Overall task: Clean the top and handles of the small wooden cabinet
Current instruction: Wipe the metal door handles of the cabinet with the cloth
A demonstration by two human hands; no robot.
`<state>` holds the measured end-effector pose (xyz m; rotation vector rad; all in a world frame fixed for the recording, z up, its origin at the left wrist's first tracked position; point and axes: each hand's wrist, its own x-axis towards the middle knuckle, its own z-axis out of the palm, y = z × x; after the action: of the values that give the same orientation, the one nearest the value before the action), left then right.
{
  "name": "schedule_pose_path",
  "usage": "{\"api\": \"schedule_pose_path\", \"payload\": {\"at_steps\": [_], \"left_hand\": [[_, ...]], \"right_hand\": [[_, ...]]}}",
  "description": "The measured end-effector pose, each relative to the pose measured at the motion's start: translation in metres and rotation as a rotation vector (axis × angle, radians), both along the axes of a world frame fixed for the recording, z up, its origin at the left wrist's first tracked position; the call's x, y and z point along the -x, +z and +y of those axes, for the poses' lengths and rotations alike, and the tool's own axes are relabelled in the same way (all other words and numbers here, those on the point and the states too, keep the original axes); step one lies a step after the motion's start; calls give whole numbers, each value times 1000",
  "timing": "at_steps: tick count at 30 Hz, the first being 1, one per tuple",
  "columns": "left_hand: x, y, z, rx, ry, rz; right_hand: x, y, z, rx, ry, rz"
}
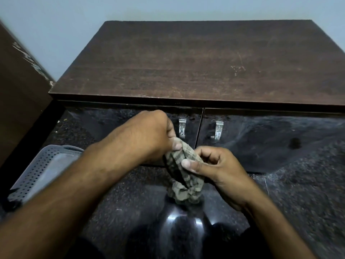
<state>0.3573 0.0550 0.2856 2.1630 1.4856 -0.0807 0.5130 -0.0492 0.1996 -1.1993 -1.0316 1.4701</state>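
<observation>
Both hands, left hand (pixel 149 135) and right hand (pixel 214 169), are pinching a crumpled grey-green cloth rag (pixel 183 176); just behind it, two metal handles (pixel 182 128) are showing on the dark wooden cabinet (pixel 186 62).

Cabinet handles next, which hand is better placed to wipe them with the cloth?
Probably left: the left hand pinches the cloth beside the left door handle. The right hand holds the cloth lower, farther from both handles.

I see a dark speckled polished floor (pixel 298 193). On it stands the small wooden cabinet (pixel 196 62), and at my left sits a grey perforated basket (pixel 37 171).
</observation>
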Motion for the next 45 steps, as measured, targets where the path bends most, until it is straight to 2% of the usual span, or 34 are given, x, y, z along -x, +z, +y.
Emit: {"api": "schedule_pose_path", "payload": {"at_steps": [4,10,11,13,16,18,20,24,29,34,39,42,45], "left_hand": [[6,-19,-10,-102,118,-186],[16,-33,6,-82,199,-382],[16,-34,5,-49,203,-406],[16,-38,2,14,199,-420],[17,-41,-1,9,175,-351],[19,-41,-1,11,193,-346],[21,-41,0,2,213,-330],[26,-44,4,-2,252,-301],[30,-45,7,-1,271,-308],[29,-46,6,-40,265,-306],[27,-49,5,-28,198,-383],[24,-50,3,-9,173,-440],[21,-50,1,-27,153,-478]], "right_hand": [[8,-5,3,-77,-67,-110],[16,-11,6,-228,-405,121],[21,-10,8,-266,-447,109],[31,-10,11,-397,-586,-72],[44,-12,22,-621,-738,-472],[49,-17,32,-740,-709,-720],[54,-24,43,-773,-665,-892],[53,-31,58,-867,-655,-1101],[44,-30,61,-877,-835,-1053],[55,-24,66,-927,-663,-1103],[41,-28,54,-774,-889,-977],[46,-36,50,-697,-811,-1033],[45,-35,51,-706,-765,-1073]]}}
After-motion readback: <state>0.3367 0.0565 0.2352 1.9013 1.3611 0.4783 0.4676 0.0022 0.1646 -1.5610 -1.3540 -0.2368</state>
